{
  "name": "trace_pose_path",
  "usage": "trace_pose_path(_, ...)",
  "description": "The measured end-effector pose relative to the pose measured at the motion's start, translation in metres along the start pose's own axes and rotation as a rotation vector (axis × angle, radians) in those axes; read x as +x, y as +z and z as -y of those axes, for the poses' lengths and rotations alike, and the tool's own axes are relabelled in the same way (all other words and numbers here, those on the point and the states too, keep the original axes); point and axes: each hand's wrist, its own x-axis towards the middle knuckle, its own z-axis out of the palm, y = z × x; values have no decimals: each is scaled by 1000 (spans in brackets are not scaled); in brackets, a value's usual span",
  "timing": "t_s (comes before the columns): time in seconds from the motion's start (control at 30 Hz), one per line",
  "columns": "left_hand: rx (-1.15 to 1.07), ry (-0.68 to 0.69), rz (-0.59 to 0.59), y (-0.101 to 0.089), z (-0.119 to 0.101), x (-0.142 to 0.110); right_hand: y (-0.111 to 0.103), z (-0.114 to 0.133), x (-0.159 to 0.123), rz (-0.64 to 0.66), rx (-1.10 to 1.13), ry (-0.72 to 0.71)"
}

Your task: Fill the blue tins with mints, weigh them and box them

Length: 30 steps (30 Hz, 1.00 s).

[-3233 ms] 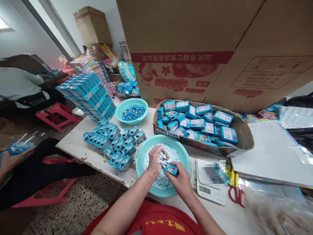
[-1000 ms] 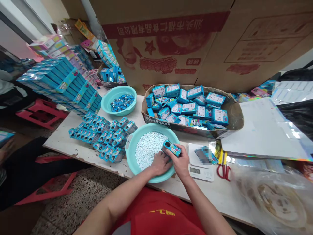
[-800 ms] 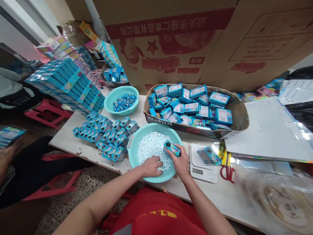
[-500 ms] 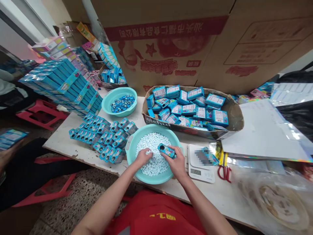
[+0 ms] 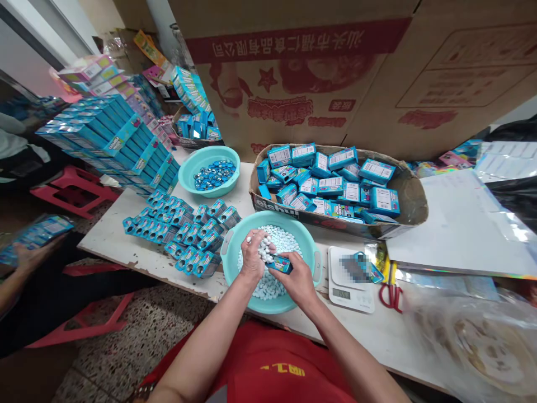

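Observation:
My left hand [image 5: 253,256] is cupped around a heap of small white candies [image 5: 264,246], palm turned toward the box beside it. In my right hand [image 5: 298,278] is a small blue candy box [image 5: 279,264], tilted with its end close to the candies. Both hands are over a turquoise basin [image 5: 311,246] that holds many more loose white pieces [image 5: 268,286]. To the left stand rows of similar blue boxes [image 5: 188,235] with round holes in their tops.
Behind is a smaller turquoise bowl [image 5: 184,178] of shiny blue discs. A cut carton [image 5: 409,204] of blue boxes lies beyond the basin. At right are a digital scale [image 5: 351,296] and red-handled scissors [image 5: 390,297]. Another person's hand [image 5: 33,254] holds blue packs at far left.
My left hand has risen from the basin with a heap of white candies and moved beside the blue box. My right hand has tilted the box toward it.

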Motion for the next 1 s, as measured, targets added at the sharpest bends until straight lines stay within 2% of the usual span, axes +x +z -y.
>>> trace_pose_path(0.27,18,-42,-36,9,-3,1,-8,4,4,-41,32,34)
trace_pose_path(0.5,71,28,-62,17,-2,-5,-14,10,2,-35,61,29)
trace_pose_path(0.77,91,100,-88,19,1,2,-16,15,9,-78,60,12)
trace_pose_path(1.0,100,48,-118,26,0,-1,-21,11,8,-67,84,25)
